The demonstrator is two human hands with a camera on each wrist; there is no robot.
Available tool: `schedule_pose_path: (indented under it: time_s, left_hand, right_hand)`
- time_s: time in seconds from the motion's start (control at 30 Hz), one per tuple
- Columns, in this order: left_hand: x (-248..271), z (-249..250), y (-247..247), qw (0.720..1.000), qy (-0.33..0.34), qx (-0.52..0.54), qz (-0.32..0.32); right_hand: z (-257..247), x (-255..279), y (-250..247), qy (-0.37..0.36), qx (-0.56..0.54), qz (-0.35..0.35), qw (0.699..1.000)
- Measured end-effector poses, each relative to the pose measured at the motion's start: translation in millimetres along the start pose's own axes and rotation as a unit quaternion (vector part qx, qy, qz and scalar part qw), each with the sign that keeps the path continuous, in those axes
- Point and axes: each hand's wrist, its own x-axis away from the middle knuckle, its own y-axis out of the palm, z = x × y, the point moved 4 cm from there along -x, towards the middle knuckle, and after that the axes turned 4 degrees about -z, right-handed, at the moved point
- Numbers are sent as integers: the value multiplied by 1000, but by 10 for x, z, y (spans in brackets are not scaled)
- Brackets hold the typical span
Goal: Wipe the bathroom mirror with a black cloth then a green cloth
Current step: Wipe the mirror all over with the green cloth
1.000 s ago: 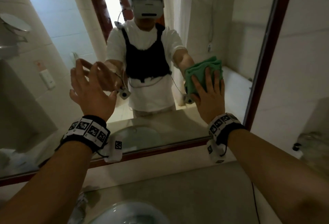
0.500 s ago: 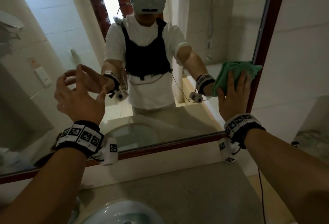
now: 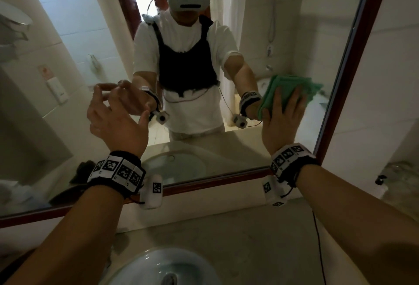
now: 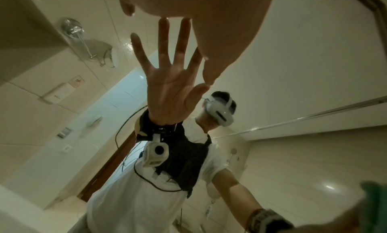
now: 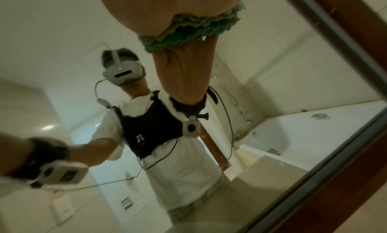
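Note:
The wood-framed bathroom mirror fills the wall ahead. My right hand presses the folded green cloth flat against the glass, a little left of the mirror's right frame edge. Its fingers lie straight over the cloth. In the right wrist view the green cloth is squeezed between my palm and the glass. My left hand is held up with spread fingers and holds nothing. In the left wrist view its fingertips meet their reflection on the glass. A dark bundle shows in the reflection, low on the left.
A white basin is set in the stone counter just below my arms. A chrome fitting stands by the right wall. The mirror reflects the person, a tiled wall with a socket and a bathtub.
My right hand slid the green cloth rightward across the glass to the frame edge, then came back slightly left. The left hand stayed raised near the glass.

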Motion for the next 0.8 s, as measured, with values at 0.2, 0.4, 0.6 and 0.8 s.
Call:
schedule_pose_path:
  time_s: [0.2, 0.4, 0.6, 0.8]
  left_hand:
    - [11, -125, -28, 998, 57, 5, -26]
    - [-14, -361, -103, 990, 122, -29, -58]
    - [-75, -484, -190, 984, 164, -8, -71]
    - [-40, -507, -191, 983, 166, -4, -76]
  right_hand:
    - [-965, 348, 233, -133, 20, -5, 991]
    - [-2076, 685, 465, -307, 19, -23, 951]
    - [-2739, 972, 634, -384, 21, -68, 921]
    - [-2456, 1091, 730, -406, 36, -69, 910]
